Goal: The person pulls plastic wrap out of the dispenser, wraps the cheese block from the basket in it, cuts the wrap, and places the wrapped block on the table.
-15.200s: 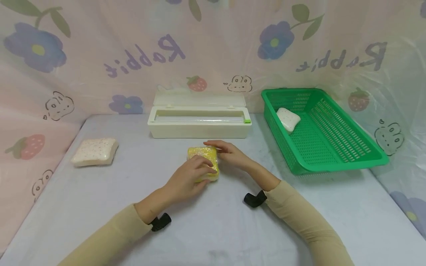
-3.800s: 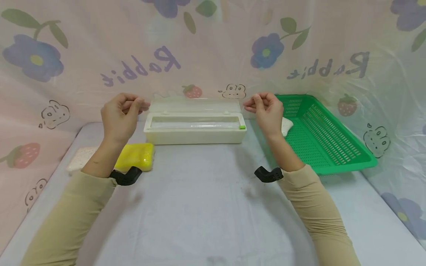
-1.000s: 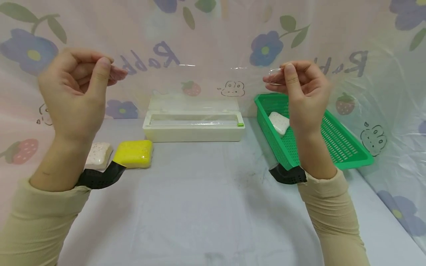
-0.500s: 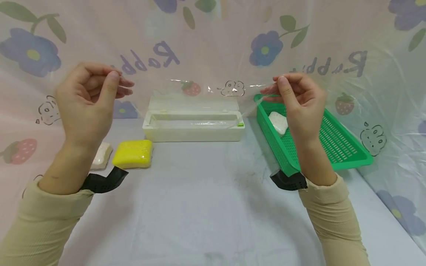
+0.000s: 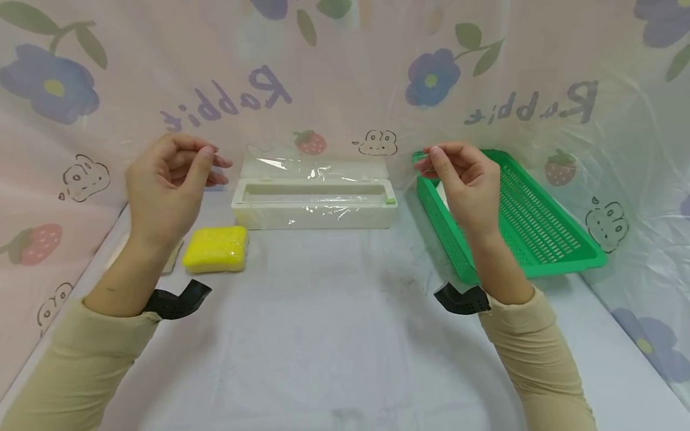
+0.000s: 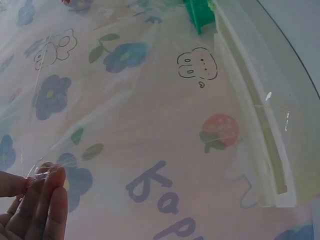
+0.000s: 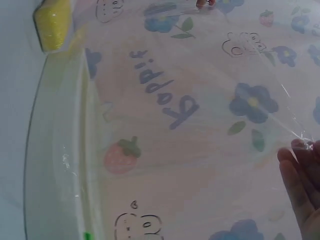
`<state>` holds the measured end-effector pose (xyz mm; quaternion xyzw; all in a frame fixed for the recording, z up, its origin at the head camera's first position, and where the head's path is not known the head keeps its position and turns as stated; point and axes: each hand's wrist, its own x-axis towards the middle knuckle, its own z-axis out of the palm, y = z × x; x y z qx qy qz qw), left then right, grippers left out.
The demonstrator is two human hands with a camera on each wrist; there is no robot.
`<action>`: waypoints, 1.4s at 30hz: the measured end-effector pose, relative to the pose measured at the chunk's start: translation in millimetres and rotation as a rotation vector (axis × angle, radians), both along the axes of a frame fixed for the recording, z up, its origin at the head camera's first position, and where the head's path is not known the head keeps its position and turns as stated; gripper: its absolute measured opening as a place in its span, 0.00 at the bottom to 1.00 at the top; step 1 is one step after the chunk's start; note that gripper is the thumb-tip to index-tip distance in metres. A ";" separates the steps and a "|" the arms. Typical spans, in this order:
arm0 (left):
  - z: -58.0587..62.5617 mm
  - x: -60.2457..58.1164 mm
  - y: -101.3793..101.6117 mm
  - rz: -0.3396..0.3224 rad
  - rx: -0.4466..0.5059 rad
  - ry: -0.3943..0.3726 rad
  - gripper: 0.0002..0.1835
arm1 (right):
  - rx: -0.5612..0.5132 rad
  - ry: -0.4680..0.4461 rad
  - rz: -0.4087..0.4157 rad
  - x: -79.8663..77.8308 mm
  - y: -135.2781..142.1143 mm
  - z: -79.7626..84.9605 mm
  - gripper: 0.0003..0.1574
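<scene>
A clear sheet of cling film (image 5: 318, 209) hangs between the two hands, seen mostly by its glints. The left hand (image 5: 169, 182) pinches one upper corner between thumb and fingers, and the left wrist view shows the film (image 6: 47, 172) at those fingertips. At the other corner the right hand (image 5: 469, 191) pinches it the same way, the film drawn into creases at its fingers (image 7: 295, 175). Behind the sheet stands a white cling film dispenser (image 5: 312, 216) with its lid raised and a green slider at the right end.
A yellow, shiny-wrapped block (image 5: 215, 248) lies right of the left forearm, which partly hides a pale speckled block (image 5: 171, 261). The green basket (image 5: 539, 209) stands at the right, a white piece in it mostly behind the right hand. A patterned curtain (image 5: 334, 72) backs the table.
Over the last second both hands have come down and closer together, lowering the film in front of the dispenser. Since the earliest frame, the yellow block has moved from the middle to the left.
</scene>
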<state>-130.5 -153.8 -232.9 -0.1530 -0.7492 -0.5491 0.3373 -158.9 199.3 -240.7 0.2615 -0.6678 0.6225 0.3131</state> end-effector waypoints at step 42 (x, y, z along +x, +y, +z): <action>-130.9 3.0 3.0 -0.506 -0.229 -0.500 0.04 | 0.383 -0.513 0.541 -7.9 15.3 -123.5 0.10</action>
